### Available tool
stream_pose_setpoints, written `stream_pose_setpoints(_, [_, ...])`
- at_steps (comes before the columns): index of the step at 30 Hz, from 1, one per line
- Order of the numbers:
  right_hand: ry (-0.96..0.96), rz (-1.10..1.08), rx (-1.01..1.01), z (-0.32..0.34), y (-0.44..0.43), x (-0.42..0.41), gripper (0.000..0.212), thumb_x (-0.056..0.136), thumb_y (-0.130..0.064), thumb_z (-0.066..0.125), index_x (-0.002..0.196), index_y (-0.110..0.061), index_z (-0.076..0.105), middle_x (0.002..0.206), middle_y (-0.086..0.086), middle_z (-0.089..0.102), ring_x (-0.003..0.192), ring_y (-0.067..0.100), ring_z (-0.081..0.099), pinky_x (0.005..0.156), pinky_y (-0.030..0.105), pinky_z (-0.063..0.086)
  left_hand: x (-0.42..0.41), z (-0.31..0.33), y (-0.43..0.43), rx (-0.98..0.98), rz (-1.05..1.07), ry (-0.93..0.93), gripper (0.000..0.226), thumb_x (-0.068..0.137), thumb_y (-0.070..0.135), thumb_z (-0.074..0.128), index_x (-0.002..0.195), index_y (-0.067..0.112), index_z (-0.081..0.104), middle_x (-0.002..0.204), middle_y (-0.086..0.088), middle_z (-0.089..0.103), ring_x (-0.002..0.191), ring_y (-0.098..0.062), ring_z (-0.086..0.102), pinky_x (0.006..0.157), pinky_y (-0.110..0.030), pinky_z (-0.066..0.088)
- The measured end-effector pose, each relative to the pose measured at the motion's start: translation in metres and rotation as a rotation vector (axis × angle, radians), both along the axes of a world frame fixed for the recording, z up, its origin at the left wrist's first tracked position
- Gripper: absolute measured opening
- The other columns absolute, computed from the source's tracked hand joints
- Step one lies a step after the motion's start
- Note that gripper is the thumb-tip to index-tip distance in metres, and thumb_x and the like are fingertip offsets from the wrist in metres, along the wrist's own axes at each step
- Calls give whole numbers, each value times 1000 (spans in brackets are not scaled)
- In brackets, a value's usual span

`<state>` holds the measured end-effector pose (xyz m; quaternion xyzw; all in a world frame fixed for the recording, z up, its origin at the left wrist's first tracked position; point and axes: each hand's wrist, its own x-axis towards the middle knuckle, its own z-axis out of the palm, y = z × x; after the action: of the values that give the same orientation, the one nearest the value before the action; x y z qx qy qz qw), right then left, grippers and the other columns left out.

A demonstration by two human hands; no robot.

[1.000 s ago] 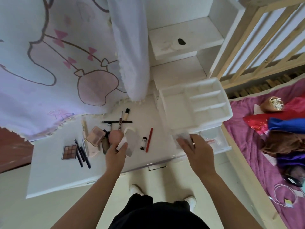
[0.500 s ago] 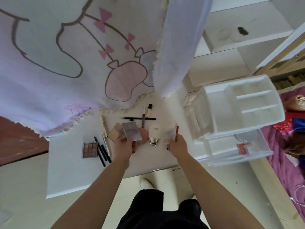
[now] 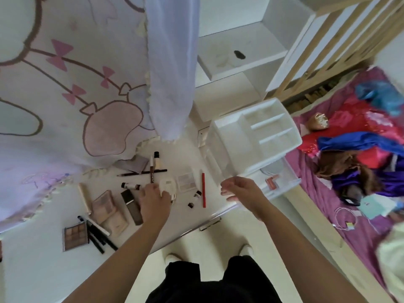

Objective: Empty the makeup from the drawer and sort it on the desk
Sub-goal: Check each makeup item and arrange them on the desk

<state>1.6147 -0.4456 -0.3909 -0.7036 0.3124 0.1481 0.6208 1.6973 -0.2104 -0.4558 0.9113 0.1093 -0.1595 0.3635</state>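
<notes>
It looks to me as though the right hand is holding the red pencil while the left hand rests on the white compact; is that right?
Not quite. In the head view the right hand holds nothing; the red pencil lies on the desk, apart from it. The left hand does rest on the white compact.

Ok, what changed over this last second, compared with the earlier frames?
The right hand set the clear palette on the desk beside the red pencil, let go, and now hovers empty near the open drawer. The left hand put down the grey compact and touches the white compact. The brown eyeshadow palette and black pencils stayed put.
</notes>
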Motion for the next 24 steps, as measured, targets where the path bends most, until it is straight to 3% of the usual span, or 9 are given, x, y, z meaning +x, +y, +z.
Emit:
stream_pose_setpoints(3, [23,-108,-402,-1,-51,-19,15,93,-29,66,103,-20,73,93,-3,73,96,20,68,88,31,52,-15,-4,-42,-121,-57,48,29,94,19,60,120,7,53,120,-11,55,76,-15,53,77,-28,37])
stream_pose_setpoints(5, [88,-62,-642,-9,-77,-27,33,94,-26,61,126,-17,64,120,0,64,109,20,60,90,26,40,-25,-8,-66,-174,-112,84,30,94,25,62,118,8,54,119,-8,53,82,-14,57,81,-32,44])
stream_pose_setpoints(8, [149,107,-783,-23,-116,-34,55,99,-24,55,149,-9,38,154,9,34,137,27,39,107,35,33,-44,-6,-109,-315,-86,215,41,91,42,64,113,9,54,111,-9,58,81,-16,58,82,-40,51])
stream_pose_setpoints(10, [172,288,-865,-32,-135,-38,63,101,-30,50,155,-10,23,163,12,18,146,31,26,114,42,28,-59,-3,-136,-417,-20,381,54,90,52,61,127,14,50,120,-6,56,99,-19,59,90,-44,54])
stream_pose_setpoints(14, [150,572,-903,-39,-148,-45,78,100,-36,50,160,-15,5,167,14,-5,146,33,30,110,42,37,-83,-6,-168,-479,37,556,74,91,56,60,151,24,31,139,-4,49,116,-25,58,88,-39,56])
stream_pose_setpoints(16, [104,603,-916,-37,-154,-46,76,99,-38,52,158,-12,13,166,17,-1,140,36,39,105,41,41,-92,-11,-181,-496,73,581,79,91,54,62,154,23,25,146,-3,43,122,-27,53,81,-35,56])
stream_pose_setpoints(18, [27,590,-910,-33,-159,-50,66,97,-39,55,151,-10,32,162,19,12,132,38,47,101,41,44,-100,-16,-190,-535,136,597,71,95,41,62,152,15,28,142,-7,47,114,-26,56,74,-32,54])
stream_pose_setpoints(21, [-77,610,-909,-29,-170,-57,51,97,-35,54,138,-6,47,148,16,31,124,36,52,95,40,46,-115,-15,-205,-547,235,524,39,97,11,48,135,2,42,102,-13,55,78,-24,55,68,-34,52])
stream_pose_setpoints(24, [-94,548,-850,-35,-179,-65,46,95,-31,55,134,-7,48,141,14,37,115,38,57,89,41,48,-131,-13,-215,-512,285,483,29,97,5,37,125,1,43,87,-10,47,68,-22,47,64,-33,49])
